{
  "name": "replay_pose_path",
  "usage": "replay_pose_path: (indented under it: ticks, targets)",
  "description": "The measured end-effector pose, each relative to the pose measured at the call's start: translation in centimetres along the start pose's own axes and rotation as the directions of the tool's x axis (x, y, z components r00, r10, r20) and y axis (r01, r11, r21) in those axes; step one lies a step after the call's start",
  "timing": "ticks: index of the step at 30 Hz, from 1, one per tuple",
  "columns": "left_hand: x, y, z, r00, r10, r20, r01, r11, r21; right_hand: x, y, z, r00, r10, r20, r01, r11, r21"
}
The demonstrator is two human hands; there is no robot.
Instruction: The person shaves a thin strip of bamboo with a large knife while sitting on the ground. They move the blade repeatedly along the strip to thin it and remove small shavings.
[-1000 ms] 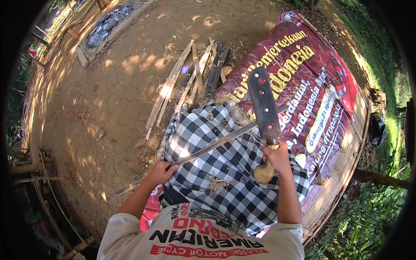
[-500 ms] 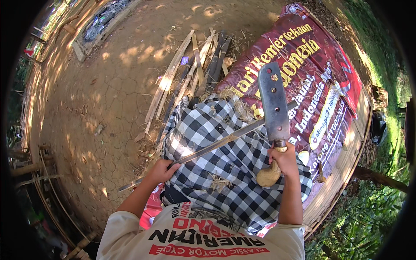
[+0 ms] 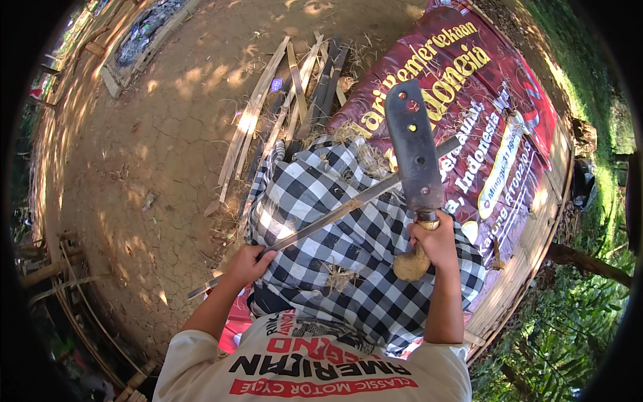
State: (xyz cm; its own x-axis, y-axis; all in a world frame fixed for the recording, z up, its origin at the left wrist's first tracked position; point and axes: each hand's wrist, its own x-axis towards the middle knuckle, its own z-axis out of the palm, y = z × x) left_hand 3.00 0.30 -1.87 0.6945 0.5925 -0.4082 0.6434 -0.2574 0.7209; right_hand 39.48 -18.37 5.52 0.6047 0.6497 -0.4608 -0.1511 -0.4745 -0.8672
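Head view: the right hand (image 3: 437, 238) is wrapped around the handle of a cleaver (image 3: 410, 144), forearm nearly straight, blade pointing away from the body. The left hand (image 3: 251, 263), forearm slanting inward, grips a thin strip (image 3: 328, 216) toward its near end. Up and left of the right hand, the strip's long axis runs diagonally from lower left over the checkered cloth (image 3: 308, 181), passing behind the blade; contact cannot be told. Beyond lie loose strips (image 3: 258, 120) and a dark-red banner (image 3: 499, 80).

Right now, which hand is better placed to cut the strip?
Likely the right hand: it grips the knife, seen crossing over the strip; the left hand holds the strip.
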Motion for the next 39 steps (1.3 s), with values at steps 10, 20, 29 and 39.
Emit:
replay_pose_path:
  ticks: [10,20,29,39]
  targets:
    - [0.4,-0.3,0.0,0.999,0.054,-0.010,-0.054,0.998,-0.041,-0.1,0.0,-1.4,1.000,0.009,-0.028,-0.010,0.999,-0.050]
    - [-0.1,-0.3,0.3,0.998,0.038,-0.044,-0.038,0.999,-0.006,-1.3,1.6,1.1,0.997,0.028,0.074,-0.029,1.000,0.004]
    - [-0.1,1.3,-0.3,0.998,0.035,-0.054,-0.034,0.999,0.016,-1.8,3.2,2.6,0.996,0.001,0.089,0.002,0.999,-0.038]
    - [0.2,1.0,0.2,0.996,0.051,-0.067,-0.048,0.998,0.044,-1.4,2.8,1.8,1.000,0.009,0.019,-0.008,0.999,-0.038]
